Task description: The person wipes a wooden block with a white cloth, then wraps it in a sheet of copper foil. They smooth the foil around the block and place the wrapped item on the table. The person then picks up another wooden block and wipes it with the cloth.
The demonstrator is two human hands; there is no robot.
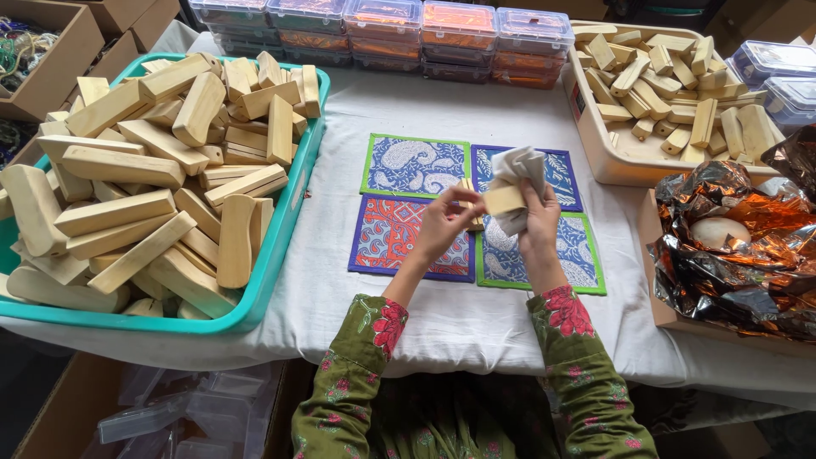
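Above the four patterned mats (442, 212) at the counter's (459, 323) middle, the left hand (442, 225) pinches one end of a pale wooden block (503, 201) while the right hand (537, 223), clamped on a white cloth (515, 170), wraps it, steadying it for wiping.

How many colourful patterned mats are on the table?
4, in a square: green-edged mat top left, blue mat top right, red mat bottom left, green-edged mat bottom right, partly behind the hands.
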